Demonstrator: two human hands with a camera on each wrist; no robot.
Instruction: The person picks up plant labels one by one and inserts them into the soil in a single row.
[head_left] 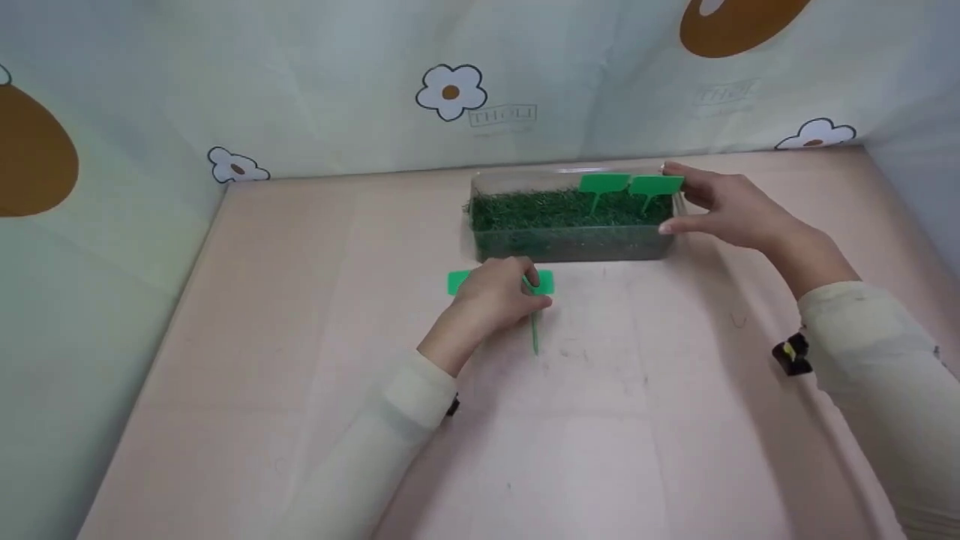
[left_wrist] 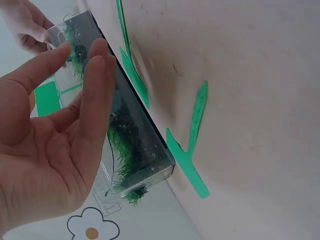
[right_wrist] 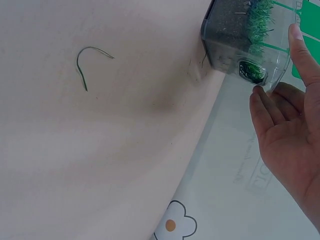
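Observation:
A clear plastic box (head_left: 577, 246) of dark soil and green artificial grass (head_left: 536, 210) sits near the back of the table. Two green plant labels (head_left: 604, 183) stand upright in its right half. At the box's right end, my right hand (head_left: 739, 214) holds it between thumb and fingers. In front of the box, my left hand (head_left: 499, 292) hovers over two more green plant labels, the left one (left_wrist: 187, 156) and the right one (left_wrist: 134, 77), lying on the table. Its fingers are loosely bent, and the left wrist view shows nothing between them.
A pale cloth backdrop (head_left: 337, 97) with printed flowers rises behind the table (head_left: 300, 315). A thin curved green strand (right_wrist: 82, 65) and small dark crumbs lie on the tabletop. Some grass pokes out past the box's left end.

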